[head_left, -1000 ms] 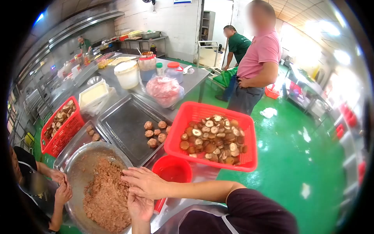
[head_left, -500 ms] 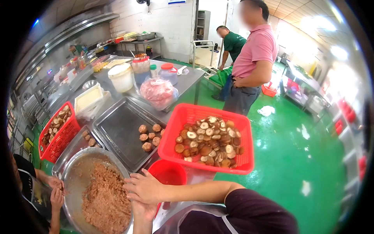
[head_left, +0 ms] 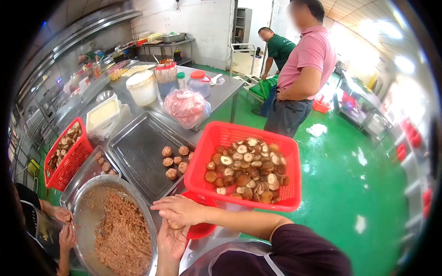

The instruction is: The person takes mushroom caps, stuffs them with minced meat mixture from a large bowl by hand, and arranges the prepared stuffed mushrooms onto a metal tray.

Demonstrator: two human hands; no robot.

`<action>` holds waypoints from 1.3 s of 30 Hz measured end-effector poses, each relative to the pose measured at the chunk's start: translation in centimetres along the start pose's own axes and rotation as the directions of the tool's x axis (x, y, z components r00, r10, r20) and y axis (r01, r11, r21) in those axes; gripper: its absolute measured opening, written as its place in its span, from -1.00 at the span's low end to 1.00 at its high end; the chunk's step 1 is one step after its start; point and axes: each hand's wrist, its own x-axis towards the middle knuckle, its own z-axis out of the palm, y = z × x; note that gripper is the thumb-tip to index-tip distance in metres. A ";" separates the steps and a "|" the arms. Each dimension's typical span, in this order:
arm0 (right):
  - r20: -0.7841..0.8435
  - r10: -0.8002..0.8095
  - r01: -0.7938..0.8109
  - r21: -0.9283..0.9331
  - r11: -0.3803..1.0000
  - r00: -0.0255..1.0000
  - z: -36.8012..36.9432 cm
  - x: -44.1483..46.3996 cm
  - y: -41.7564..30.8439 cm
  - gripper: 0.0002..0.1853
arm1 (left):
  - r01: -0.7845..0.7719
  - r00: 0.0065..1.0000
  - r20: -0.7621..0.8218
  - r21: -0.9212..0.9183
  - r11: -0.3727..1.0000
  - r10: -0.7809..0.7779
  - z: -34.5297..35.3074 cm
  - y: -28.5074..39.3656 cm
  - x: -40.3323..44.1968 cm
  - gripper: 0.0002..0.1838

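Over the near right rim of a steel bowl (head_left: 83,248) of minced meat (head_left: 120,230), my two hands face each other palm to palm. My right hand (head_left: 180,210) lies on top, its fingers stretched to the left. Palm up beneath it is my left hand (head_left: 171,241). A rounded brown lump, seemingly a meatball (head_left: 175,225), shows between the palms and is mostly covered. Several finished meatballs (head_left: 178,160) sit at the right side of a dark metal tray (head_left: 133,154) beyond the bowl.
A red basket (head_left: 290,202) of mushrooms in liquid stands right of the tray, above a red bucket (head_left: 202,230). Another red basket (head_left: 69,170) of mushrooms is at left. A co-worker's hands (head_left: 64,225) work at the bowl's left. Two people (head_left: 308,69) stand beyond the table.
My right hand has shifted slightly right and up and turned flatter over the left. The lump between my palms now shows. The view has shifted slightly.
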 end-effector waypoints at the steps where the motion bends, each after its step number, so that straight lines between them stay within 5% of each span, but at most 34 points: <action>1: -0.001 0.006 -0.006 0.055 0.998 1.000 -0.3 0.2 0.2 -0.47 | 0.017 1.000 0.020 0.020 1.000 -0.017 -0.5 0.1 0.2 -0.61; 5: 0.012 0.066 -0.067 0.182 0.981 0.998 -1.5 0.2 0.4 -0.48 | 0.096 0.981 0.154 0.152 0.984 -0.120 -3.3 -0.1 1.5 -0.62; 8: 0.079 -0.035 0.012 0.278 0.960 0.996 -0.6 1.3 0.6 -0.49 | 0.097 0.971 0.194 0.213 0.972 -0.139 -4.2 0.1 1.7 -0.65; 9: 0.132 -0.094 0.059 0.245 0.968 0.987 -0.5 1.6 0.8 -0.39 | 0.109 0.922 0.358 0.121 0.987 -0.146 -6.6 -0.5 2.7 -0.64; 12: 0.226 -0.092 0.013 0.331 0.944 0.970 -0.8 2.1 -0.5 -0.34 | 0.126 0.969 0.196 0.142 0.982 -0.152 -4.7 -0.6 2.1 -0.58; 16: 0.250 -0.124 0.121 0.027 0.992 0.960 -0.1 2.9 -1.4 -0.44 | 0.118 0.982 0.116 0.239 0.964 -0.149 -4.1 0.1 1.8 -0.52; 19: 0.203 -0.133 0.210 -0.431 0.877 0.970 0.9 2.4 -2.9 -0.44 | 0.136 0.958 0.274 -0.178 0.975 -0.084 -5.6 0.0 2.2 -0.63; 22: 0.102 -0.218 0.231 -0.640 0.733 0.971 1.1 1.1 -3.6 -0.46 | 0.123 0.989 0.104 -0.208 0.970 -0.104 -4.6 0.5 1.7 -0.62; 26: -0.064 -0.264 0.171 -0.611 0.773 0.963 -0.2 -0.4 -2.1 -0.50 | 0.096 0.986 0.153 -0.194 0.976 -0.066 -2.6 0.5 2.0 -0.60; 29: -0.098 -0.205 0.109 -0.592 0.798 0.974 -0.1 -1.3 -1.0 -0.53 | 0.282 0.908 0.402 -0.383 0.880 -0.116 -4.4 -0.2 3.6 -0.61; 32: -0.138 -0.161 0.049 -0.592 0.804 0.977 -1.9 -1.5 -0.4 -0.55 | 0.091 0.978 0.198 -0.111 0.990 -0.067 -0.4 -0.8 3.3 -0.63; 34: -0.165 -0.182 0.055 -0.575 0.816 0.969 -2.1 -2.1 0.0 -0.58 | 0.104 0.983 0.166 -0.118 0.988 -0.083 -0.3 -1.9 4.1 -0.64; 37: -0.230 0.023 -0.113 -0.383 0.917 0.973 -2.6 -1.9 0.9 -0.67 | 0.080 0.986 0.153 -0.113 0.990 -0.063 -1.6 -3.1 4.9 -0.63; 39: -0.265 0.086 -0.122 -0.120 0.985 0.960 -3.2 -1.7 2.5 -0.68 | 0.073 0.997 0.030 0.048 0.996 -0.074 0.0 -3.5 5.6 -0.60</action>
